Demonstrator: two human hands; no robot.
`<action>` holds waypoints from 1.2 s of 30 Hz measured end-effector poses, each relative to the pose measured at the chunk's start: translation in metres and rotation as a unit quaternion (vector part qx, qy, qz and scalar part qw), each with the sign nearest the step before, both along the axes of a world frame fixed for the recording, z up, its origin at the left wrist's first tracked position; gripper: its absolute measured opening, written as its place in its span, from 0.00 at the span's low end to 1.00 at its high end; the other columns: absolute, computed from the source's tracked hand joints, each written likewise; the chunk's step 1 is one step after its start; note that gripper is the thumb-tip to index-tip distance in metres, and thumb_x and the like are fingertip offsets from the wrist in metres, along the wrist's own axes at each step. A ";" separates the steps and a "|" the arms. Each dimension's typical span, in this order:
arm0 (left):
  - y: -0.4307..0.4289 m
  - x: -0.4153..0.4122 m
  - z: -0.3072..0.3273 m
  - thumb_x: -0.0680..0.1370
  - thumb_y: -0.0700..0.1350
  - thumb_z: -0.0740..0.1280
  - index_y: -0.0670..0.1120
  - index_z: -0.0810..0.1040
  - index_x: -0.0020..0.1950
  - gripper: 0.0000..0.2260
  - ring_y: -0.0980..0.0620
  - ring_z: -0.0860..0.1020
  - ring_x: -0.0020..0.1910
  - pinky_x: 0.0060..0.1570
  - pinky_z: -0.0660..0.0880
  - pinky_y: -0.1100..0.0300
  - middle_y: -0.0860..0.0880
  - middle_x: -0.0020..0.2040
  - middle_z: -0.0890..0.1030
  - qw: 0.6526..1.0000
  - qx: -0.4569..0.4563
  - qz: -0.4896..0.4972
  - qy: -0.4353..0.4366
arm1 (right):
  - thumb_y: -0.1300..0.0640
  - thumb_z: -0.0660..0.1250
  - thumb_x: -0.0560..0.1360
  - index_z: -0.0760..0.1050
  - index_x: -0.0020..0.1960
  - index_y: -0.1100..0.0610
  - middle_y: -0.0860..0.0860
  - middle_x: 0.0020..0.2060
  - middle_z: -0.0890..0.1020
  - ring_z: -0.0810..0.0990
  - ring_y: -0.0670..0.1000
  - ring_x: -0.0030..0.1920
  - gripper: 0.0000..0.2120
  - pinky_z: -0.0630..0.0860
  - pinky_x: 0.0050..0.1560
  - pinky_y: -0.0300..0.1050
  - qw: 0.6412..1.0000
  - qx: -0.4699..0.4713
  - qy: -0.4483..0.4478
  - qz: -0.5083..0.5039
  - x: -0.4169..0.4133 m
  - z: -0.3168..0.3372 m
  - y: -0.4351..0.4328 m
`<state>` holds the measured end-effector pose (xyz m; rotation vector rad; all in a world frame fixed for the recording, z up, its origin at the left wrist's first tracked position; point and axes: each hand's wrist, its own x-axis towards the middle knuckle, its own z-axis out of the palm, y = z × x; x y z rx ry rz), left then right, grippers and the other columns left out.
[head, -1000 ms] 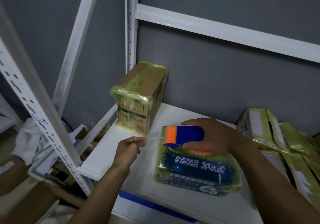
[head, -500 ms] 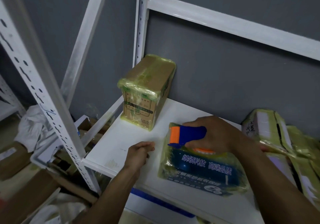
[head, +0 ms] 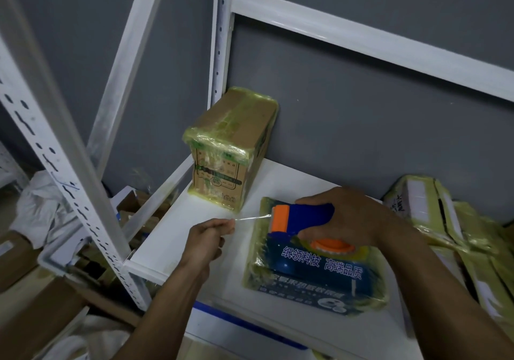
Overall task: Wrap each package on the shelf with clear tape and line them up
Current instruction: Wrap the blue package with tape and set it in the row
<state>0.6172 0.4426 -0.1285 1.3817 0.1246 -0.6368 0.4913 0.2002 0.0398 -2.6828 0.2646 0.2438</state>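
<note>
The left hand (head: 207,238) pinches a tape strand (head: 251,217); the right hand (head: 347,215) grips the tape dispenser (head: 300,217) w/ the blue package (head: 311,270) under it on the shelf (head: 178,237). A wrapped carton (head: 230,148) stands beyond the left hand. The pkg pile (head: 445,220) right of the right hand is cut off.

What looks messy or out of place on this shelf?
The wrapped packages at the right end of the shelf lie in a tilted, overlapping heap, not lined up. The cardboard box stands upright at the back left, and the blue package lies flat. Nothing looks spilled or torn.
</note>
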 end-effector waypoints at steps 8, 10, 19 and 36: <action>-0.016 -0.020 -0.023 0.76 0.39 0.72 0.46 0.88 0.46 0.05 0.54 0.70 0.29 0.27 0.66 0.60 0.49 0.37 0.82 0.998 0.000 -0.025 0.066 | 0.25 0.73 0.59 0.74 0.73 0.39 0.42 0.67 0.79 0.79 0.45 0.62 0.45 0.79 0.64 0.50 0.998 -0.040 0.047 0.013 0.015 -0.008 0.005; -0.021 -0.021 -0.023 0.77 0.39 0.71 0.46 0.87 0.47 0.06 0.53 0.69 0.29 0.27 0.66 0.61 0.49 0.37 0.82 0.997 0.005 -0.031 0.067 | 0.23 0.71 0.56 0.74 0.73 0.39 0.42 0.68 0.79 0.78 0.45 0.62 0.47 0.79 0.64 0.51 0.998 -0.042 0.049 0.007 0.015 -0.012 0.005; -0.031 -0.036 -0.018 0.76 0.52 0.75 0.50 0.83 0.49 0.08 0.57 0.81 0.41 0.39 0.74 0.64 0.52 0.45 0.85 0.992 0.090 -0.071 -0.044 | 0.25 0.74 0.64 0.72 0.72 0.35 0.39 0.69 0.77 0.76 0.44 0.63 0.39 0.76 0.63 0.47 0.997 -0.070 0.025 -0.008 0.012 -0.031 0.000; -0.030 -0.036 0.001 0.83 0.42 0.65 0.52 0.63 0.80 0.26 0.64 0.77 0.64 0.59 0.74 0.70 0.59 0.70 0.75 0.943 0.018 -0.227 -0.240 | 0.32 0.63 0.78 0.60 0.80 0.37 0.28 0.76 0.60 0.69 0.38 0.70 0.32 0.73 0.67 0.46 0.994 -0.095 0.017 0.059 -0.012 -0.018 -0.003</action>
